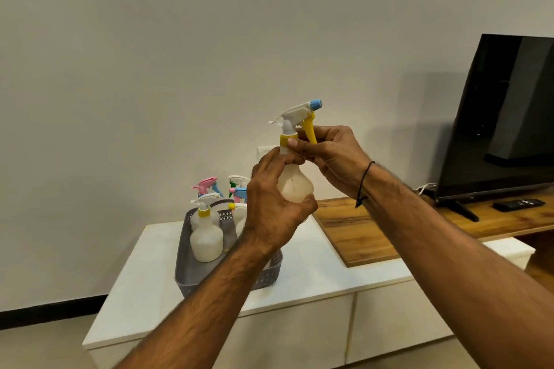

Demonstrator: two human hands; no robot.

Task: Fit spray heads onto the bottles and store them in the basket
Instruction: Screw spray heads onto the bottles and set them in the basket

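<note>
I hold a translucent white bottle (pixel 295 184) up in front of me, above the cabinet. My left hand (pixel 274 204) wraps around its round body. A white spray head (pixel 298 117) with a blue nozzle, yellow trigger and yellow collar sits on its neck. My right hand (pixel 329 156) grips that collar and trigger base with thumb and fingers. Below, a grey perforated basket (pixel 187 266) holds several bottles with spray heads fitted, one with a yellow collar (pixel 206 237) in front; my left forearm hides its right side.
The basket stands on a white cabinet top (pixel 314 272). To the right a wooden shelf (pixel 359 234) carries a black television (pixel 503 117) on a stand and a dark remote (pixel 518 204). A plain wall lies behind.
</note>
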